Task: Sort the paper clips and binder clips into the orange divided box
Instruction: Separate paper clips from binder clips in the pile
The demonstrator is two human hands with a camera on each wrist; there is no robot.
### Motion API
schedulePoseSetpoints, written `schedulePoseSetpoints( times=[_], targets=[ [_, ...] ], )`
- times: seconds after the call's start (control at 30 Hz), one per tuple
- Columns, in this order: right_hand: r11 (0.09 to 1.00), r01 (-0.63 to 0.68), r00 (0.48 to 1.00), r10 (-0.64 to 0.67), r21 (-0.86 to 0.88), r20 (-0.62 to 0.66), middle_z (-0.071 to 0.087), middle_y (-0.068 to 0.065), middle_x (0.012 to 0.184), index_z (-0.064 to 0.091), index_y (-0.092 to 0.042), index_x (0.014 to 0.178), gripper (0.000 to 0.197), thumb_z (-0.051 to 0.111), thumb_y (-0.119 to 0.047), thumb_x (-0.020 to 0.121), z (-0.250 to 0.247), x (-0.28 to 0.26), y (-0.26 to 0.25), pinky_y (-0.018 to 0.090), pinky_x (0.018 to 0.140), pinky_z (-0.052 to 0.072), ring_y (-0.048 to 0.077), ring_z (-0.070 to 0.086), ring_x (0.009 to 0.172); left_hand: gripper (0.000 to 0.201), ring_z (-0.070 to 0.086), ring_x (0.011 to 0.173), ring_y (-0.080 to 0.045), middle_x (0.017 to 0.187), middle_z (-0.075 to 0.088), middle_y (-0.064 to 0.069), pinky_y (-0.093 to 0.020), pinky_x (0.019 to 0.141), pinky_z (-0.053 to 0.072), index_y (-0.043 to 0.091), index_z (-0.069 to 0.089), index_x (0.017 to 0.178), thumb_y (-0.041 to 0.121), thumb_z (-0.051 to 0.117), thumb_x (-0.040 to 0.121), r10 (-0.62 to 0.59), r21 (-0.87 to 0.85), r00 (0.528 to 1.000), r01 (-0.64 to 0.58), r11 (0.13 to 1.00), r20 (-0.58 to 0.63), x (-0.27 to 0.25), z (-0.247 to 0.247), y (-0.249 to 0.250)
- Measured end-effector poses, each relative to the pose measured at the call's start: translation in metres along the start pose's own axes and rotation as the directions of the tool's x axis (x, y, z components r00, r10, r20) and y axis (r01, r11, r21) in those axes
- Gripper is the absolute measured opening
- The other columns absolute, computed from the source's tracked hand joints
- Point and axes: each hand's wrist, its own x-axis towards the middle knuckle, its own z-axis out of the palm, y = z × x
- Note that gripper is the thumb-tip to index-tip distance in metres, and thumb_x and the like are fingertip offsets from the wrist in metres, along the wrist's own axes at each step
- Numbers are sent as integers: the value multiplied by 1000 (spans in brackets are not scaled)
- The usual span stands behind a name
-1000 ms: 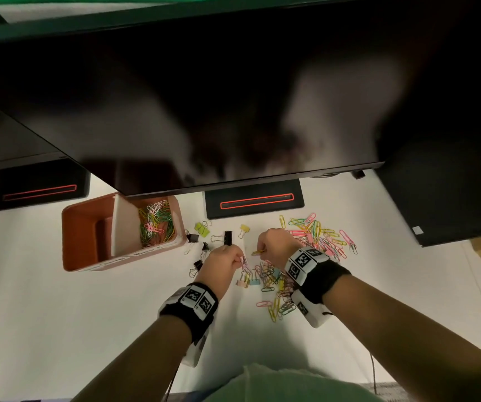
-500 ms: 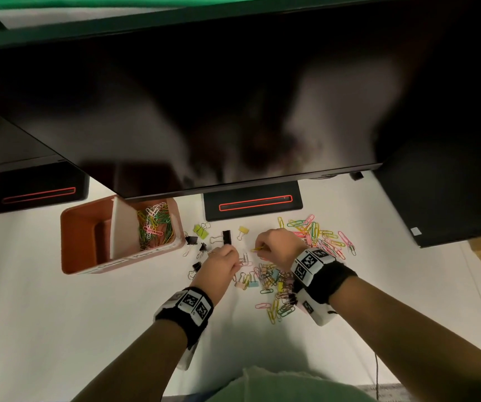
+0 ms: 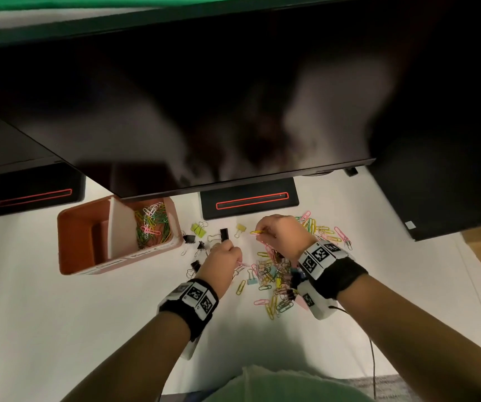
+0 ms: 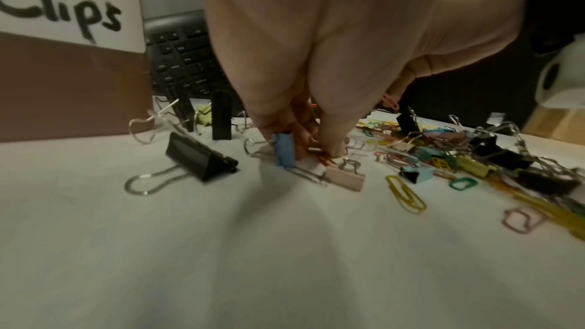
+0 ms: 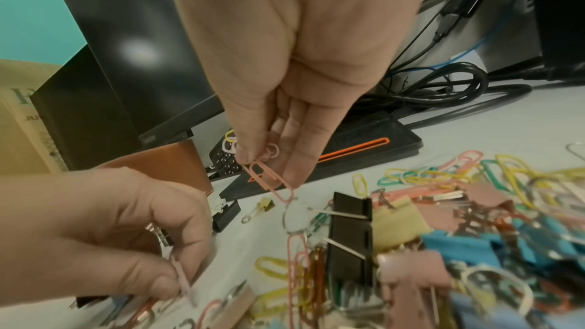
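Nearest on the white counter [image 3: 59, 329], the left hand [image 3: 222, 258] has dropped a little toward the person and now pinches a pale pink paper clip [image 5: 183, 282] at the near edge of the mixed pile [image 3: 274, 274]. Just beyond, the right hand [image 3: 281, 232] has lifted off the pile, fingers curled on a bunch of paper clips [image 5: 269, 174]. Both hands look loaded, so I judge a carry next to the orange divided box [image 3: 74, 248], far left, whose right compartment already holds paper clips.
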Motion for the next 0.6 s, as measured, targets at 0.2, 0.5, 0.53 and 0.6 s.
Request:
schedulePoseSetpoints(
  times=[0.2, 0.5, 0.53, 0.6],
  targets=[
    [999, 14, 997, -10, 47, -73, 67, 6, 106, 63, -13, 111, 23, 56, -25, 92, -4, -9, -13, 19, 75, 42, 17, 62, 92, 8, 55, 85, -22, 89, 60, -7, -26, 71, 41, 6, 59, 93, 10, 52, 90, 3, -137, 999, -10, 990, -47, -11, -16, 3],
    [963, 240, 957, -213, 124, -199, 57, -1, 90, 66, -13, 98, 14, 62, -20, 87, -7, 30, -107, 23, 76, 45, 10, 53, 76, 5, 59, 69, 4, 74, 62, 10, -8, 63, 45, 18, 59, 85, 14, 62, 86, -302, -457, 819, 55, 888, -487, -72, -136, -38],
    [957, 259, 952, -229, 131, -204, 56, -2, 90, 66, -13, 98, 13, 62, -20, 87, -2, 39, -123, 24, 77, 44, 9, 51, 76, 6, 57, 66, 8, 72, 61, 12, -5, 62, 43, 18, 59, 84, 13, 63, 86, -351, -477, 782, 79, 875, -515, -76, -146, -48],
    [954, 261, 952, -228, 147, -206, 59, 0, 95, 66, -13, 97, 13, 62, -19, 87, 9, 60, -153, 27, 80, 46, 10, 51, 79, 8, 54, 62, 10, 69, 58, 13, -1, 60, 40, 18, 58, 81, 13, 64, 85, -453, -520, 721, 151, 841, -524, -77, -160, -68]
  ],
)
